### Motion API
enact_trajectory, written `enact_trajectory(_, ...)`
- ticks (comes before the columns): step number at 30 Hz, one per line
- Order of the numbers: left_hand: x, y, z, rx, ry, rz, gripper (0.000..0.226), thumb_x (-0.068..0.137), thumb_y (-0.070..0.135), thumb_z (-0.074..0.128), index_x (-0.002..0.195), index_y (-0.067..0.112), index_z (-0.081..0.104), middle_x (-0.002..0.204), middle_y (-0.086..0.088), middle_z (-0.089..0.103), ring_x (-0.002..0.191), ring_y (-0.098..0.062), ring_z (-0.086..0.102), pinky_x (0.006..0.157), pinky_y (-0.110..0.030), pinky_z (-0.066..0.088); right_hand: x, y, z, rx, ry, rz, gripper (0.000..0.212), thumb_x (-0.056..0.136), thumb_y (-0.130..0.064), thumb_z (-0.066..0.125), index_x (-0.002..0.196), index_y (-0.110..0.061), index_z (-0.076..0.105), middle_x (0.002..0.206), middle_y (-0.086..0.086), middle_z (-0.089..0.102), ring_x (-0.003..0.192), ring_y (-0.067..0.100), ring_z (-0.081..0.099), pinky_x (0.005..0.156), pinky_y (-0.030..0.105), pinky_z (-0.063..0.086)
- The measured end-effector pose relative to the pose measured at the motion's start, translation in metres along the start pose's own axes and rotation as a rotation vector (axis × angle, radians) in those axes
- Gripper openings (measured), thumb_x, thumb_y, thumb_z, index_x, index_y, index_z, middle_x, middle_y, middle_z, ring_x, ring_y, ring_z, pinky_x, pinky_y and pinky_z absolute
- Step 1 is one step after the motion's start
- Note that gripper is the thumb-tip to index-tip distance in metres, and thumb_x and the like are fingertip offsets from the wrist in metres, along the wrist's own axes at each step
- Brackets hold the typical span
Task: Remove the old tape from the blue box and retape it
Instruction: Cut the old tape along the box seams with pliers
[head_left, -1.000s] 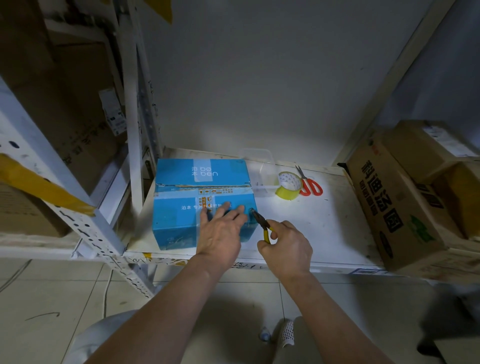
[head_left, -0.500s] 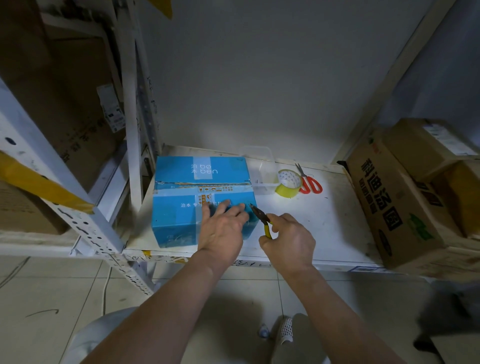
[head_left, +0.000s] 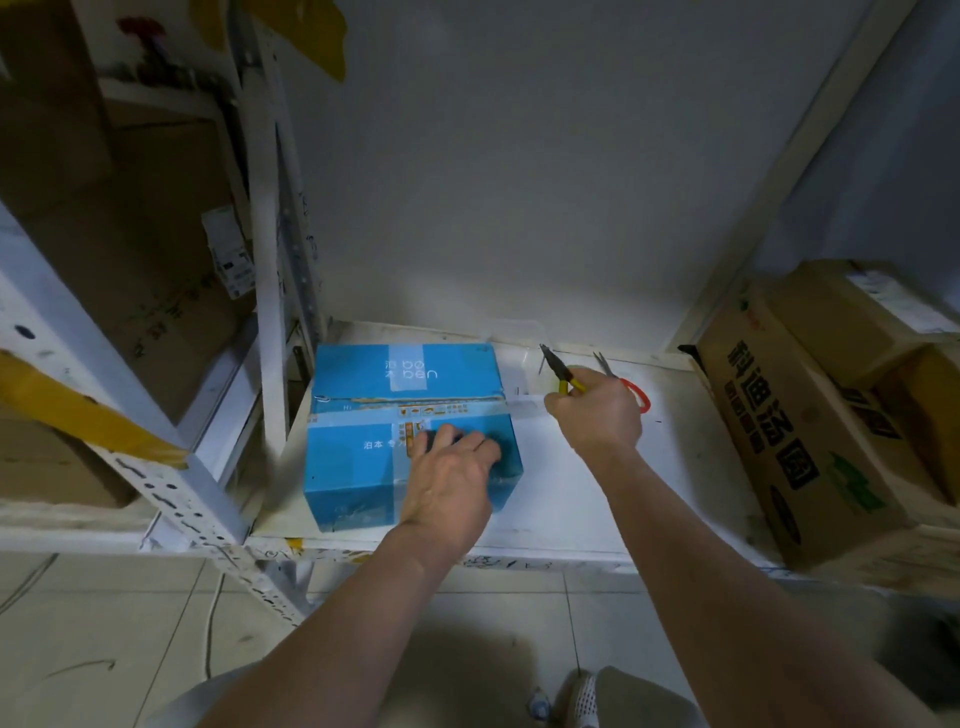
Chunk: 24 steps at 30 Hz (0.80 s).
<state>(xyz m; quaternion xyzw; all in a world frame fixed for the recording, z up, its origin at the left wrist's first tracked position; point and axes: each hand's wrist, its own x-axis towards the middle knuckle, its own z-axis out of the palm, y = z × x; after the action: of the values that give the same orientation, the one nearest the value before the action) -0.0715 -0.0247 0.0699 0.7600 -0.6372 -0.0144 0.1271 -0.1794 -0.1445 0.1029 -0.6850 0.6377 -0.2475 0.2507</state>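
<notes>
The blue box (head_left: 363, 467) lies on the white shelf (head_left: 571, 499), with old clear tape across its top seam. My left hand (head_left: 452, 478) rests on the near right part of the lid and presses it down. My right hand (head_left: 597, 415) is raised to the right of the box and grips yellow-handled pliers (head_left: 558, 369), jaws pointing up and away. A pale strip of tape (head_left: 524, 404) stretches from the box's right edge to that hand. The tape roll is hidden behind my right hand.
Red-handled scissors (head_left: 636, 397) lie behind my right hand. A clear plastic tub (head_left: 519, 330) stands at the back wall. A large brown carton (head_left: 779, 415) leans at the shelf's right end. A white perforated upright (head_left: 270, 312) stands left of the box.
My right hand with the pliers has moved from the box's near right corner up and back to the right, drawing a tape strip off the box edge. My left hand stays on the lid.
</notes>
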Motion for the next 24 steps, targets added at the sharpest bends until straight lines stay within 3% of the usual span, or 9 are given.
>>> enact_trajectory(5,0.014,0.002,0.015,-0.058,0.204,-0.002,0.015,0.081,0.035,0.063,0.087,0.023,0.069,0.087,0.006,0.065,0.086,-0.018,0.054,0.084,-0.037,0.045,0.054,0.001,0.038,-0.122,-0.078,0.014,0.032,0.083,-0.037,0.060,0.109,-0.019,0.066,0.080,0.002,0.064,0.074,0.017,0.059,0.059,0.023,0.041)
enact_trajectory(8,0.021,0.003,0.024,-0.042,0.240,-0.046,0.027,0.068,0.049,0.072,0.080,0.025,0.069,0.080,0.005,0.062,0.079,-0.017,0.057,0.077,-0.037,0.051,0.074,0.004,0.055,-0.184,-0.167,0.046,0.035,0.083,-0.042,0.057,0.106,-0.017,0.064,0.079,0.003,0.062,0.074,0.018,0.058,0.060,0.026,0.043)
enact_trajectory(13,0.023,0.013,0.032,0.024,0.187,-0.174,0.060,0.051,0.067,0.075,0.089,0.021,0.065,0.091,-0.004,0.060,0.086,-0.023,0.058,0.079,-0.043,0.051,0.082,0.013,0.060,-0.153,-0.153,0.045,0.029,0.084,-0.040,0.058,0.103,-0.018,0.062,0.080,0.004,0.062,0.075,0.019,0.060,0.059,0.027,0.044)
enact_trajectory(16,0.022,0.013,0.036,0.051,0.171,-0.214,0.068,0.047,0.064,0.079,0.095,0.018,0.066,0.102,-0.006,0.064,0.093,-0.027,0.060,0.084,-0.050,0.049,0.076,0.010,0.062,0.079,-0.150,0.004,0.014,0.085,-0.033,0.058,0.091,-0.020,0.061,0.072,0.000,0.058,0.069,0.015,0.052,0.059,0.025,0.040)
enact_trajectory(19,0.022,0.009,0.036,0.063,0.205,-0.185,0.059,0.051,0.060,0.077,0.095,0.022,0.067,0.105,0.000,0.066,0.095,-0.025,0.059,0.088,-0.052,0.040,0.068,-0.013,0.067,0.350,-0.241,-0.052,0.009,0.085,-0.022,0.058,0.093,-0.022,0.056,0.079,-0.005,0.056,0.075,0.013,0.051,0.071,0.032,0.043)
enact_trajectory(21,0.021,0.008,0.034,0.052,0.217,-0.173,0.051,0.052,0.057,0.074,0.090,0.023,0.068,0.104,0.003,0.067,0.095,-0.024,0.058,0.089,-0.049,0.032,0.065,-0.029,0.073,0.414,-0.332,-0.059,0.014,0.084,-0.020,0.059,0.097,-0.022,0.054,0.091,0.000,0.060,0.084,0.016,0.055,0.077,0.036,0.046)
enact_trajectory(24,0.017,0.005,0.029,0.037,0.226,-0.166,0.044,0.052,0.052,0.072,0.084,0.022,0.069,0.098,0.005,0.069,0.091,-0.023,0.058,0.088,-0.047,0.030,0.062,-0.042,0.082,0.322,-0.422,-0.064,0.019,0.081,-0.025,0.059,0.099,-0.024,0.053,0.100,0.005,0.063,0.094,0.024,0.060,0.086,0.044,0.051)
